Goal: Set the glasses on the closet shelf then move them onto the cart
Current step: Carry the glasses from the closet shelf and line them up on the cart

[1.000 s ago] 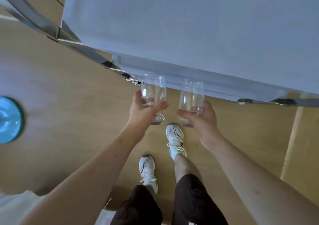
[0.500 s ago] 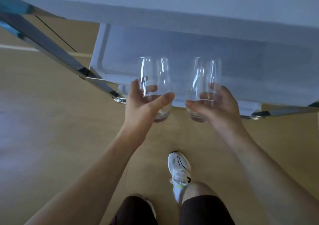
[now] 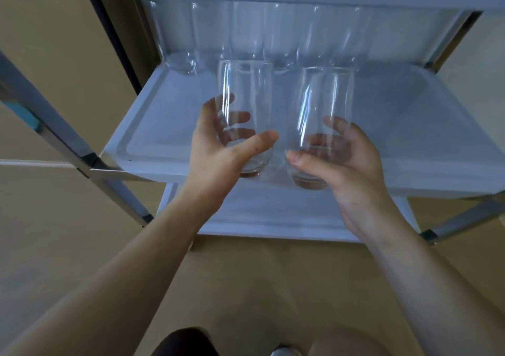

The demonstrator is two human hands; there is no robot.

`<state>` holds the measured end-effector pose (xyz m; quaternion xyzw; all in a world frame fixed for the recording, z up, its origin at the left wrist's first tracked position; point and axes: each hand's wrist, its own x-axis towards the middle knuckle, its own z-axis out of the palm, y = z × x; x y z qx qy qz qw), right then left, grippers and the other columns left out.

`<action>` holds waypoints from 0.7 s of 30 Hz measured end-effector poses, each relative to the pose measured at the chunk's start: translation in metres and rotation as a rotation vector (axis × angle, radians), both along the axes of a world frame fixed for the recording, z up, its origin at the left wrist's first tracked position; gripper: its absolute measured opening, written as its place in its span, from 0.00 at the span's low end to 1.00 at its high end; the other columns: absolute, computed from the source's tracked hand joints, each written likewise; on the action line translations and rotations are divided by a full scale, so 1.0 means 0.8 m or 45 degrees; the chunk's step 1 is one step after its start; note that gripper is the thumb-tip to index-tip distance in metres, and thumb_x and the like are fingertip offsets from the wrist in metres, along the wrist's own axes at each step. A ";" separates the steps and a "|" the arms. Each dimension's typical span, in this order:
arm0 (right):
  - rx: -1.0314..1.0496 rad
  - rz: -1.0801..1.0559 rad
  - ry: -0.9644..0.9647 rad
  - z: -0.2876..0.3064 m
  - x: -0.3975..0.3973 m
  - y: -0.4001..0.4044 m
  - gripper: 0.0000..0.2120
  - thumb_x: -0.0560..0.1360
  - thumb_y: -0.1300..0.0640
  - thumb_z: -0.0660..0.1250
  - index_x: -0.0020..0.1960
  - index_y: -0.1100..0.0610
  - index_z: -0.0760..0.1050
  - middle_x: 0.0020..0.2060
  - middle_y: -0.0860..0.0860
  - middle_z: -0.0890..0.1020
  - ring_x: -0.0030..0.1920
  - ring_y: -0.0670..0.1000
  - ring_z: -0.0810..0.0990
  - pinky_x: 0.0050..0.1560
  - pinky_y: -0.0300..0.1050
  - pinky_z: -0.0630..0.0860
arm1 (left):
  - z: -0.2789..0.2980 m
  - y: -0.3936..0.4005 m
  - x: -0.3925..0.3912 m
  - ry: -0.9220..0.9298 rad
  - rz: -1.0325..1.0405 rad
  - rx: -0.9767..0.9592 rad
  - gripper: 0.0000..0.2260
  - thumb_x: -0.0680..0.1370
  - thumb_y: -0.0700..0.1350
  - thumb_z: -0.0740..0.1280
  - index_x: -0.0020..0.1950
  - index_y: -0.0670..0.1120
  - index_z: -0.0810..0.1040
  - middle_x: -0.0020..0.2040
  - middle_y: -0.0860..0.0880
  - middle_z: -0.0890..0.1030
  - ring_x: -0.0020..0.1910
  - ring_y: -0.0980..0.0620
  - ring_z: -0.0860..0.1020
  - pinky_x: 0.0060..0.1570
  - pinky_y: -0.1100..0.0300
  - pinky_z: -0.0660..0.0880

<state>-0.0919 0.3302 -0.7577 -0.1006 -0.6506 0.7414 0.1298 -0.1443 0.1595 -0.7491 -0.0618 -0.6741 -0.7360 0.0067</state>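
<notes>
Each hand is grasping one clear glass upright, left hand holding the left glass and right hand the right glass, both over the cart's middle tray.

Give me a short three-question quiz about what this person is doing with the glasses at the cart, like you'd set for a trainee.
1. True or false: each of the hands, left hand and right hand, holds one glass.
2. Where do the other glasses stand on the cart's middle tray? A) along the back B) at the front edge C) lying on their sides
3. Fill in: the left glass and right glass are held ____, mouths up.

Key
1. True: fingers and thumb curl round each glass.
2. A: a row stands along the back.
3. Upright, over the tray's front part; whether they touch the tray cannot be told.
</notes>
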 end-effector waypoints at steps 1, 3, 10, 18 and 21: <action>0.006 -0.004 0.018 -0.003 -0.004 0.002 0.45 0.56 0.54 0.84 0.69 0.54 0.70 0.56 0.59 0.81 0.55 0.57 0.84 0.41 0.43 0.81 | -0.002 0.002 -0.004 0.024 -0.003 0.003 0.35 0.65 0.43 0.81 0.69 0.48 0.70 0.60 0.44 0.80 0.50 0.52 0.85 0.45 0.62 0.80; 0.025 -0.015 0.040 -0.006 -0.009 0.006 0.45 0.56 0.54 0.84 0.70 0.54 0.69 0.56 0.57 0.82 0.56 0.56 0.84 0.42 0.43 0.81 | -0.006 0.007 -0.009 0.048 -0.006 0.005 0.35 0.67 0.40 0.81 0.70 0.47 0.69 0.60 0.43 0.80 0.49 0.53 0.85 0.45 0.63 0.80; 0.075 -0.171 0.106 -0.016 -0.011 0.039 0.45 0.54 0.53 0.83 0.68 0.52 0.70 0.56 0.55 0.81 0.56 0.54 0.83 0.42 0.41 0.80 | -0.023 0.043 -0.017 0.099 -0.096 0.012 0.36 0.63 0.45 0.80 0.68 0.48 0.70 0.59 0.44 0.80 0.52 0.49 0.84 0.49 0.55 0.82; 0.148 -0.282 0.096 -0.010 -0.006 0.098 0.46 0.53 0.50 0.84 0.68 0.48 0.70 0.56 0.52 0.81 0.55 0.51 0.83 0.44 0.44 0.81 | -0.021 0.113 -0.035 0.202 -0.205 -0.032 0.38 0.60 0.55 0.81 0.66 0.54 0.70 0.60 0.49 0.80 0.58 0.50 0.82 0.56 0.47 0.81; 0.176 -0.306 0.100 -0.006 -0.012 0.127 0.43 0.59 0.58 0.86 0.69 0.50 0.69 0.57 0.52 0.80 0.57 0.50 0.82 0.40 0.37 0.79 | -0.022 0.144 -0.050 0.233 -0.216 -0.046 0.39 0.59 0.57 0.80 0.67 0.55 0.70 0.59 0.52 0.80 0.59 0.52 0.79 0.56 0.49 0.80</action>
